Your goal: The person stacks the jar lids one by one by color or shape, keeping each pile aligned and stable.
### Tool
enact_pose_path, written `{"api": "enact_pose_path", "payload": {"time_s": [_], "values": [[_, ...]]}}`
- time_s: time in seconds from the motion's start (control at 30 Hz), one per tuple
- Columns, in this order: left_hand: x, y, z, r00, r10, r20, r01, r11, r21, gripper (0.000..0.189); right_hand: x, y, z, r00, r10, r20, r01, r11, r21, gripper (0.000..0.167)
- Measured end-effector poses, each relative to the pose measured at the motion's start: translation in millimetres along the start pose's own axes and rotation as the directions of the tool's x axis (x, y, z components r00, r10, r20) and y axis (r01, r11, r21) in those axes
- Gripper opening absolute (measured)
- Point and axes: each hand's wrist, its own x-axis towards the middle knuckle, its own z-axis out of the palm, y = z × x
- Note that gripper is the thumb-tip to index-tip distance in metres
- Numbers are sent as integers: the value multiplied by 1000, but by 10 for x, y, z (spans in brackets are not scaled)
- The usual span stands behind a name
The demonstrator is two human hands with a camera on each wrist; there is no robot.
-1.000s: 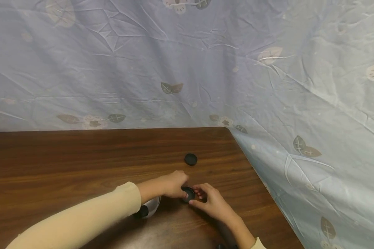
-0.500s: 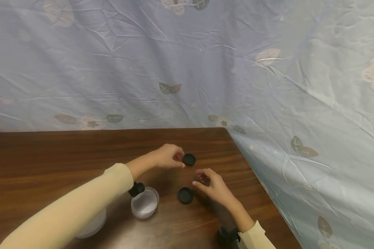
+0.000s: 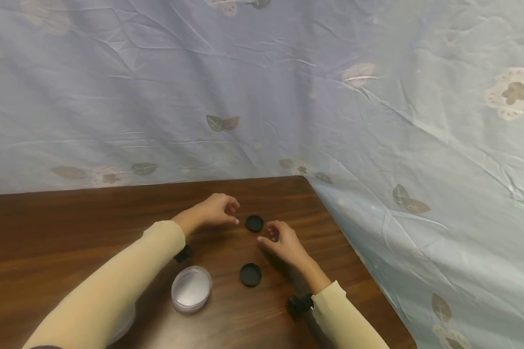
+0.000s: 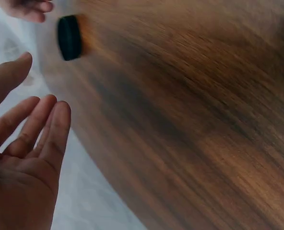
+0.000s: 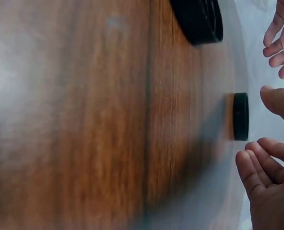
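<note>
Two black round lids lie on the brown wooden table. The far lid (image 3: 254, 223) sits between the two hands in the head view, touched by neither. The near lid (image 3: 250, 275) is closer to the person, below the right hand. My left hand (image 3: 218, 209) hovers left of the far lid, thumb and fingers apart with nothing between them. On the other side, my right hand (image 3: 285, 243) is just right of the far lid, its fingers loosely bent and holding nothing. In the left wrist view the far lid (image 4: 69, 38) stands clear of the left fingertips.
A clear round container (image 3: 191, 289) stands left of the near lid. Another clear container (image 3: 123, 324) is partly hidden under the left sleeve. Patterned pale cloth (image 3: 262, 97) hangs behind and right of the table (image 3: 227, 320). Black wrist cameras are strapped on both wrists.
The left hand let go of the near lid, moved away to the far lid, then drew slightly left of it. The right hand moved forward toward the far lid. The view shifted a little right.
</note>
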Motion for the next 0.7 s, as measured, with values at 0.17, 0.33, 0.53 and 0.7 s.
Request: {"api": "enact_pose_path", "payload": {"time_s": [0.17,0.33,0.53,0.7], "values": [[75,-106,95,998,-1,57,1,1000,3,52,122,22,68,1000,17,-1,-17,999,-31,50],[164,-167,209,996,38,77,-40,999,29,54,197,40,107,999,51,-8,-51,998,-33,54],[283,-204,357,995,77,64,-80,996,40,54,267,63,138,998,64,-8,-64,997,-40,57],[355,-193,425,993,108,52,-111,993,43,55,303,68,149,998,64,-7,-65,997,-52,55]]}}
